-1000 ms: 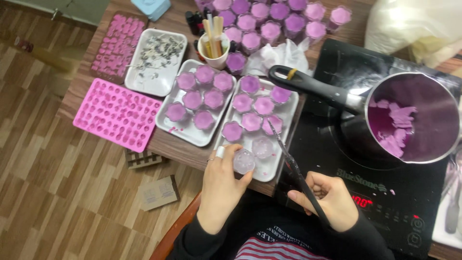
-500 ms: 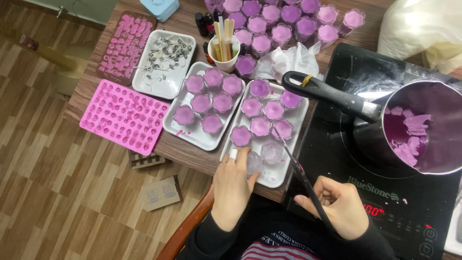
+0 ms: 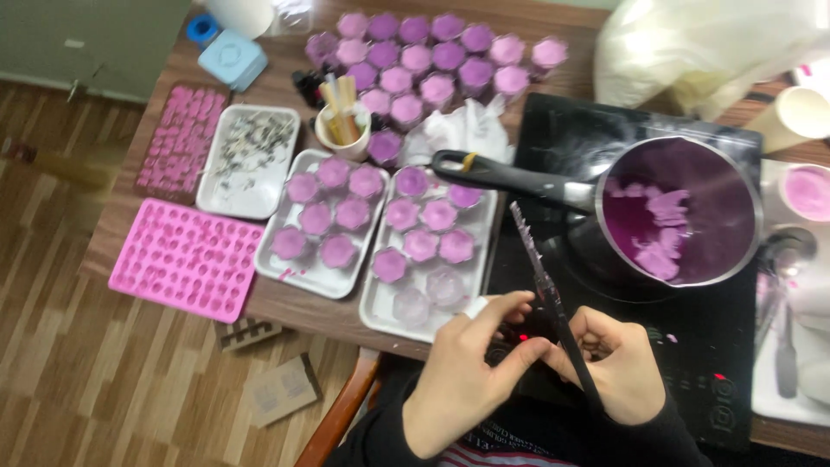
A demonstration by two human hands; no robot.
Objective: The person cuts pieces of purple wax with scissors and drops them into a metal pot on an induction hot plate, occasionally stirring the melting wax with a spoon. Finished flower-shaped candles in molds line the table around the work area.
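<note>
Both hands, left hand (image 3: 462, 372) and right hand (image 3: 609, 363), pinch a long tool (image 3: 553, 307) (purple-stained), most jars (image 3: 421, 245) just beyond filled, two still clear.

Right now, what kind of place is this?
Probably a home craft table for candle or wax-melt making. A steel saucepan of purple melted wax sits on a black induction hob, metal trays hold small purple-filled cups, and a pink silicone mould lies at the wooden table's edge.
</note>
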